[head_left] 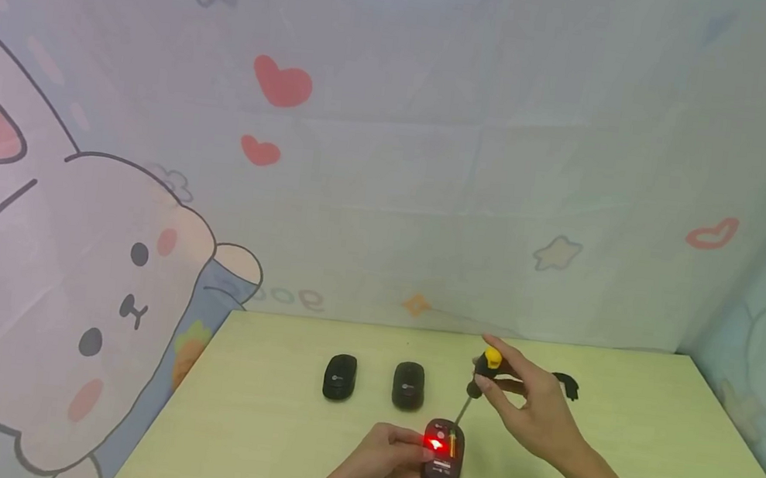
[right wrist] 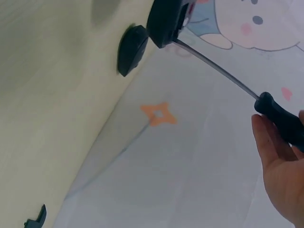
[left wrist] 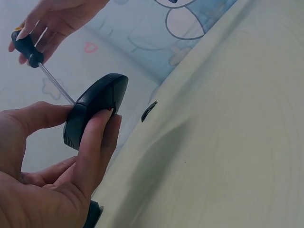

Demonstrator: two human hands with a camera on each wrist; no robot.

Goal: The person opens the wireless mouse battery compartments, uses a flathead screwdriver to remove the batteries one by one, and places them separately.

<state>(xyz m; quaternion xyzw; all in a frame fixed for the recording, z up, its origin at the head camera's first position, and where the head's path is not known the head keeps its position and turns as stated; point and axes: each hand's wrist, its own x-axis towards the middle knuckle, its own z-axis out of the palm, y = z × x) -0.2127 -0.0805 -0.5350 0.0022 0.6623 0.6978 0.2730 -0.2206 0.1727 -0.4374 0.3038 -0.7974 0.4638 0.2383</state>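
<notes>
My left hand grips a dark computer mouse by its side, with the underside facing up. A red light glows on that underside, beside a slot with a gold-coloured strip in it. In the left wrist view the mouse is raised above the table, between thumb and fingers. My right hand holds a screwdriver by its black and yellow handle. The metal shaft slants down, and its tip meets the mouse near the end of the slot. In the right wrist view the screwdriver's shaft reaches the mouse's edge.
Two black mice, one on the left and one nearer the middle, stand upright on the pale table. A small curved black piece lies behind my right hand. A printed cloth hangs at the table's back edge.
</notes>
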